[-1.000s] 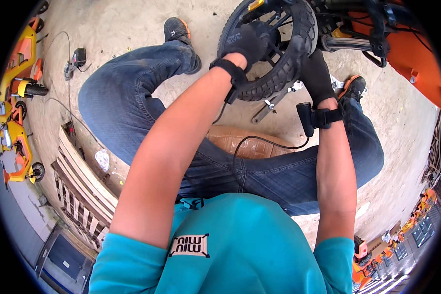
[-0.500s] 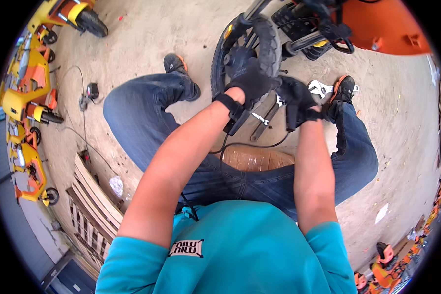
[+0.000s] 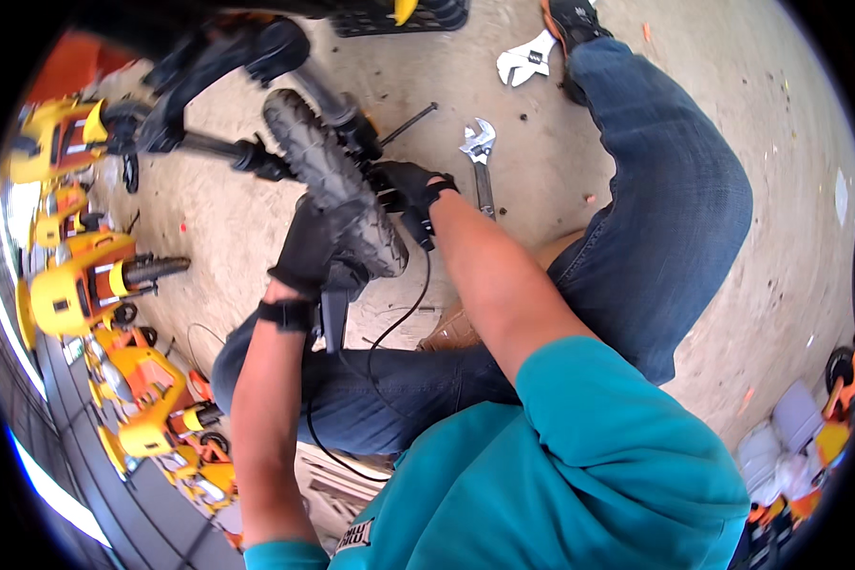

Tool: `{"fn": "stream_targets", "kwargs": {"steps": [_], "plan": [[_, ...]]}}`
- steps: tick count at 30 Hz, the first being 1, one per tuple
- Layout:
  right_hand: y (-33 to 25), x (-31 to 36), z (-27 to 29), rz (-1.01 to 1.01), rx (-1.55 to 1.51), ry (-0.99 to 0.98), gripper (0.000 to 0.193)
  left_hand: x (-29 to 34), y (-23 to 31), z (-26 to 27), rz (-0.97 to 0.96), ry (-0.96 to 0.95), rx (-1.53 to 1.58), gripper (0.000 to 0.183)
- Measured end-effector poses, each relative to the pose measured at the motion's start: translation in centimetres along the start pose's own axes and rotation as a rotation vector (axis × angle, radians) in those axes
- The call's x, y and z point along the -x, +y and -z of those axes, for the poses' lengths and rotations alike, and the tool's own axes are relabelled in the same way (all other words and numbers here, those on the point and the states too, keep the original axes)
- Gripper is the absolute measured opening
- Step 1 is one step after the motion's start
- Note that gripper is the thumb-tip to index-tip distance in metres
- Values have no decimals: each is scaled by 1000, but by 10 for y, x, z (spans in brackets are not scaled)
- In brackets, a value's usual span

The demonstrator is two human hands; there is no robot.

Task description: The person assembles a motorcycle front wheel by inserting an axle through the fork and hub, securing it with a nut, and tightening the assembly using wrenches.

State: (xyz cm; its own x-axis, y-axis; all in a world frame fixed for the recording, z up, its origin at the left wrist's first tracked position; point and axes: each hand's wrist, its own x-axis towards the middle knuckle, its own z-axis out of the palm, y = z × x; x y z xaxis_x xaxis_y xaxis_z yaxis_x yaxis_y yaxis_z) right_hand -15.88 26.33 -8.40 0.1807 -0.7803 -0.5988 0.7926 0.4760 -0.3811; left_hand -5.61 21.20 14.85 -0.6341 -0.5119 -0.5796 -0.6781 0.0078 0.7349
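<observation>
The left hand [image 3: 312,249], in a black glove, is clamped over the near end of a small black knobbly rubber tyre [image 3: 337,190], fingers wrapped on the tread. The right hand [image 3: 401,187], also gloved, presses against the tyre's right side; its fingers are hidden behind the wheel, so it probably grips there, though that cannot be told. The tyre slants up and left above the concrete floor [image 3: 541,142], its far end lost among dark, blurred frame parts. Two silver adjustable wrenches [image 3: 481,152] lie on the floor farther right. Yellow ride-on toy vehicles [image 3: 76,285] crowd the left edge, bent by the lens.
</observation>
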Motion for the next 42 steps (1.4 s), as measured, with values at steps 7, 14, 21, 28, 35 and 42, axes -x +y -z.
{"fn": "stream_targets", "kwargs": {"steps": [7,14,21,28,35,42], "plan": [[5,10,4,304,167,-2,32,6,1,2,-43,-45,118,39],[6,17,-6,82,-303,-179,50,11,9,4,190,-31,413,38],[3,14,-7,194,-155,-159,67,12,11,6,59,-7,28,34],[-7,-3,25,237,-143,-169,37,16,-11,18,-66,-11,-54,29],[-30,3,39,377,-493,224,31,10,-18,14,29,44,151,30],[-27,5,33,435,-472,406,36,20,-2,21,-346,-16,-619,27]]}}
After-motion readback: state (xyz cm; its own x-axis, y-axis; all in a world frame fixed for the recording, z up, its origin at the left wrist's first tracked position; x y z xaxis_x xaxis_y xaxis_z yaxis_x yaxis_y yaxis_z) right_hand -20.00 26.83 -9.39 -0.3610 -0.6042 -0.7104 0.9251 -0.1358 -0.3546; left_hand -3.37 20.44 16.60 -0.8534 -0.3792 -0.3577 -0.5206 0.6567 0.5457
